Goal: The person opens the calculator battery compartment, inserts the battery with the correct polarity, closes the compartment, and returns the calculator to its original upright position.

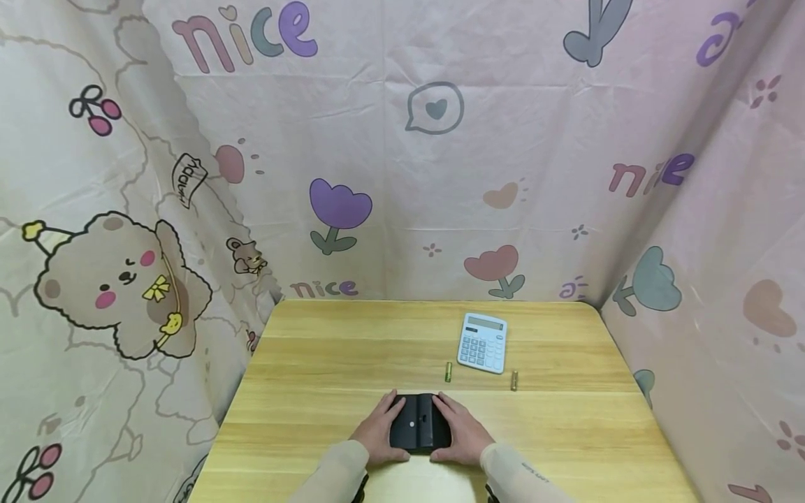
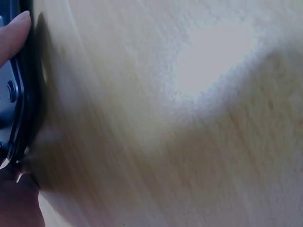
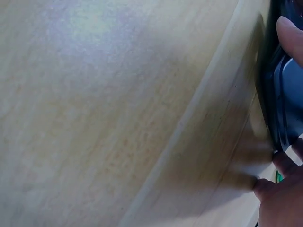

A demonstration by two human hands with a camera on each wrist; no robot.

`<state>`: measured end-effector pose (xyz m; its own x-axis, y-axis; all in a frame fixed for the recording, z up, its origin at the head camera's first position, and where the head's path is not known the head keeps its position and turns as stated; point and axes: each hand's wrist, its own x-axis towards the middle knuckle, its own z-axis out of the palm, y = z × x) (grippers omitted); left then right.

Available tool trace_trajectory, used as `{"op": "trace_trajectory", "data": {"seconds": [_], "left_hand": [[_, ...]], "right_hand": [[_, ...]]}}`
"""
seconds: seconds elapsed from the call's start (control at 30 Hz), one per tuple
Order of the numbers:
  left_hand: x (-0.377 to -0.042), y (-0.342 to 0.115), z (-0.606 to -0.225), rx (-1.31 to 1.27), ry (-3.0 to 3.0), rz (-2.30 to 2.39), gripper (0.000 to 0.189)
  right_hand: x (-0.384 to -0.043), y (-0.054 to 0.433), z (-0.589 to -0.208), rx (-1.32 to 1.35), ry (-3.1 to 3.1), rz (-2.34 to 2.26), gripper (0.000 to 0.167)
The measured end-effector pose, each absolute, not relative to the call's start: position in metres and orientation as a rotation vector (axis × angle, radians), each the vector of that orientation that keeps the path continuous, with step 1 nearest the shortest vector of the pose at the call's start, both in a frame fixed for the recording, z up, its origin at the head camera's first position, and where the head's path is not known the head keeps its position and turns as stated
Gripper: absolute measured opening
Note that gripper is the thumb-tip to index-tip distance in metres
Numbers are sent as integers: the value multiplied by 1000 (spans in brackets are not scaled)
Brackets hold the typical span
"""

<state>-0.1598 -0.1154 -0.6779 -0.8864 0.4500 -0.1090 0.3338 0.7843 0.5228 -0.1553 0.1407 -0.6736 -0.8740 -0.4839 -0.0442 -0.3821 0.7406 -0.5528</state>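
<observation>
A black two-part case (image 1: 411, 436) lies near the front middle of the wooden table, a ridge down its centre and a small pale dot on its left half. My left hand (image 1: 379, 429) holds its left side, thumb at the near edge and fingers at the far edge. On the other side my right hand (image 1: 465, 432) grips it the same way. Both wrist views show only an edge of the black case (image 2: 8, 106), (image 3: 289, 99). What it contains, if anything, cannot be seen.
Behind the case are a light blue calculator (image 1: 481, 344), a green battery (image 1: 448, 372) and a brownish battery (image 1: 514, 381). The wooden table (image 1: 302, 377) is bounded by a printed curtain (image 1: 402, 168) at the back and both sides.
</observation>
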Motion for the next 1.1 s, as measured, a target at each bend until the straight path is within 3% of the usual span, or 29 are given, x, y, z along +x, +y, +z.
{"op": "trace_trajectory", "data": {"seconds": [0.23, 0.43, 1.1], "left_hand": [[-159, -114, -676, 602, 2762, 738, 112], [-158, -113, -677, 598, 2769, 754, 111], [-158, -114, -679, 602, 2772, 755, 111]], "right_hand": [[-155, 136, -666, -623, 2860, -831, 82], [-158, 123, -656, -382, 2948, -879, 59], [-156, 89, -657, -139, 3172, -718, 49]]}}
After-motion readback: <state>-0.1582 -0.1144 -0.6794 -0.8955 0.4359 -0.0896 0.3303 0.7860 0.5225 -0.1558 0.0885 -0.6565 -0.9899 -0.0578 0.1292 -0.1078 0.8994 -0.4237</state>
